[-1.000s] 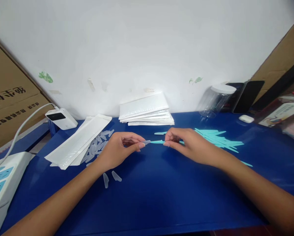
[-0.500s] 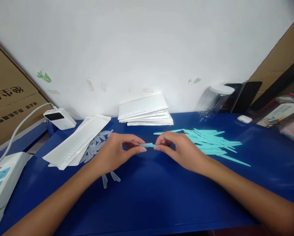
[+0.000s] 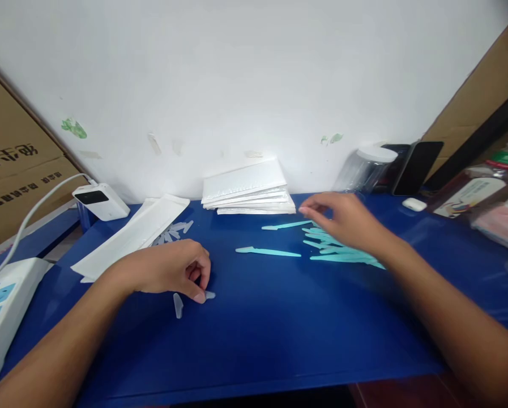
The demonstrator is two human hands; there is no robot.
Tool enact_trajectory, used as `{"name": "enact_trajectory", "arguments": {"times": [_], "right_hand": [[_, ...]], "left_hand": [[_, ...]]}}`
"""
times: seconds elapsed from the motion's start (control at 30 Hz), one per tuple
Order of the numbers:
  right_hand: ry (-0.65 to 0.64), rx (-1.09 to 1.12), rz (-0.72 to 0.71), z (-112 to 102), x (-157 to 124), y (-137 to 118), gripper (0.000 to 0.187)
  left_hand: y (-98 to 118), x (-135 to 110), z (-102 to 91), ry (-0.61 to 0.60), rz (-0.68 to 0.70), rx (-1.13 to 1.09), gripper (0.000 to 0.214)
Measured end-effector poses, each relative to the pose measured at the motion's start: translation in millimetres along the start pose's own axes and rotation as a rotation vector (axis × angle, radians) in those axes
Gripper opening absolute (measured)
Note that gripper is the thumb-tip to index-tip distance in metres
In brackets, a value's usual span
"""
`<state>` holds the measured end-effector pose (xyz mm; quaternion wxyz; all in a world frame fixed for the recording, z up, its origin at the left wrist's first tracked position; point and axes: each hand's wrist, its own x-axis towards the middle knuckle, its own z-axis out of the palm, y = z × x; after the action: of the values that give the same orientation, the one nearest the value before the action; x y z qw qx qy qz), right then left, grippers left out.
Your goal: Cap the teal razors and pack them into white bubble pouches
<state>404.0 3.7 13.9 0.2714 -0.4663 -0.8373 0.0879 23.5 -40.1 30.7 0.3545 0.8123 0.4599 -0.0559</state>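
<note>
My left hand [image 3: 181, 272] is closed in a pinch on a small translucent blade cap [image 3: 210, 295] at the table surface. Just left of its fingertips lies another loose cap [image 3: 178, 305]. Part of a heap of caps [image 3: 173, 231] shows behind that hand; the rest is hidden. A turquoise eyebrow razor [image 3: 274, 252] with a cap over its blade end lies by itself between my hands. Over the pile of turquoise razors [image 3: 338, 249] hovers my right hand [image 3: 332, 212], empty, thumb and forefinger apart. Below its fingers is a single razor [image 3: 285, 225], its right end near the pile.
White padded pouches lie in a stack [image 3: 247, 187] by the wall and in a loose fan [image 3: 130, 238] at left. A power bank [image 3: 101, 201] and power strip [image 3: 11, 317] are on the left. A clear jar [image 3: 364, 170], phone [image 3: 419, 167], earbud case [image 3: 414, 204] and bottle [image 3: 470, 192] stand at right.
The razor held between both hands now lies on the table with its cap on. My left hand has moved left and down to a loose cap; my right hand has moved right, over the razors.
</note>
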Motion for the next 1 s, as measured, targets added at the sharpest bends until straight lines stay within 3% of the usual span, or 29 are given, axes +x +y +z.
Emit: {"name": "enact_trajectory", "arguments": {"times": [0.1,0.2,0.3,0.53,0.73,0.9,1.0], "right_hand": [[-0.215,-0.017,0.129,-23.9,-1.9,21.2,0.031],[-0.453,-0.030,0.198,-34.9,-5.5,35.0,0.031],[-0.535,-0.088,0.236,-33.2,-8.8,44.1,0.034],[-0.558,-0.074,0.289,-18.0,-11.8,47.2,0.024],[-0.526,-0.023,0.206,-15.9,-10.7,35.4,0.024],[-0.340,0.075,0.094,-10.7,-9.6,8.7,0.030],[-0.347,0.218,0.012,-1.7,-12.5,-15.4,0.022]], "left_hand": [[4.5,3.5,3.2,0.045,0.027,-0.066,0.022],[8.0,10.4,5.7,0.120,0.054,-0.119,0.025],[8.3,19.9,9.8,0.237,0.117,-0.175,0.026],[8.5,37.4,25.1,0.391,0.160,-0.412,0.026],[12.5,41.4,30.3,0.461,0.151,-0.470,0.029],[13.7,42.7,34.2,0.514,0.177,-0.471,0.031],[17.5,42.5,36.7,0.553,0.188,-0.475,0.031]]}}
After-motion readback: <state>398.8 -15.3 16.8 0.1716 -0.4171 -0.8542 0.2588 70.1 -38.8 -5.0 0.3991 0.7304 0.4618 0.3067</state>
